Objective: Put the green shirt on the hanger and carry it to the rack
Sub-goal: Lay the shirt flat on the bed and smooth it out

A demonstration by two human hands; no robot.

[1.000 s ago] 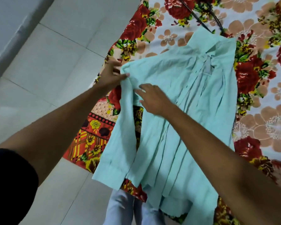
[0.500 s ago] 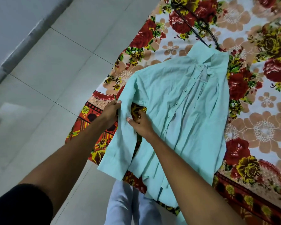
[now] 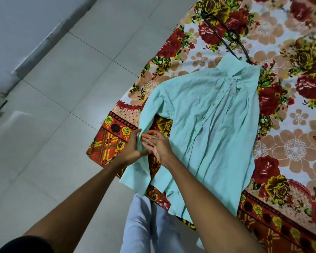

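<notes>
Hanger (image 3: 232, 46): only thin black wire shows above collar, rest hidden under green shirt (image 3: 208, 125). Floral bedsheet (image 3: 290, 125) cut off by top and right edges, partly covered by shirt. My left hand (image 3: 133, 148): fingertips tucked behind sleeve fold, grip hard to judge. My legs cut off by bottom edge. Bed itself hidden under sheet.

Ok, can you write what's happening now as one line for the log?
left hand: pinches sleeve of green shirt | right hand: open at sleeve | hanger: hook pokes from collar | shirt on bedsheet
</notes>
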